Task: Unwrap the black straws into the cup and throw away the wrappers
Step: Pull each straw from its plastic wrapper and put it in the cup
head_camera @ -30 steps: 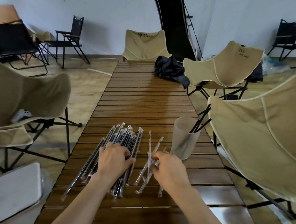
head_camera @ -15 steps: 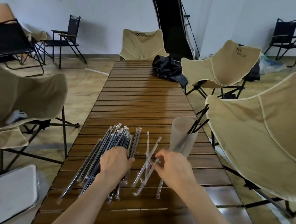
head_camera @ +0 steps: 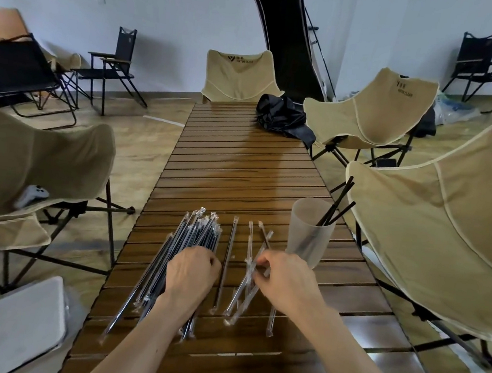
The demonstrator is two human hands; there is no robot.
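A pile of wrapped black straws lies on the slatted wooden table. My left hand sits on top of the pile with its fingers curled into its right edge. One wrapped straw lies alone just right of the pile. My right hand pinches a loose bunch of clear wrappers between thumb and fingers. A frosted plastic cup stands just beyond my right hand, with a few bare black straws leaning out of it to the right.
Beige folding chairs crowd the table's right side, and another, holding a white controller, stands on the left. A crumpled black bag lies at the table's far end. A white flat-topped container sits at lower left.
My left hand's spread fingers have curled on the pile, and one wrapped straw now lies apart from it. My right hand has drawn the clear wrappers closer together.
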